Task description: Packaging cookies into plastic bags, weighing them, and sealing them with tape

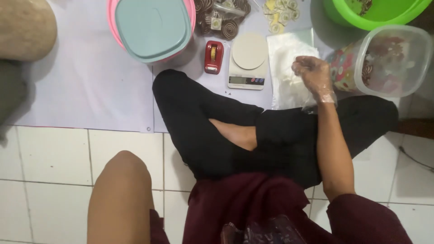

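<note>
My right hand (314,74) wears a thin clear plastic glove. Its fingers are bunched together on the top of a pile of clear plastic bags (289,88) lying on the white mat, pinching the top bag. Left of the pile stands a small white kitchen scale (246,61) with an empty round plate. A red tape dispenser (214,57) sits beside the scale. My left hand is out of view; only a bent bare arm (120,194) shows at the lower left. My crossed legs in black trousers (203,122) fill the middle.
A clear tub (393,58) of spiral-patterned cookies stands at the right, a green basin (375,11) behind it. A pink tub with a teal lid (151,27) is at the top, next to bagged cookies (221,18) and small round labels (280,13). The white mat (81,77) lies on tile floor.
</note>
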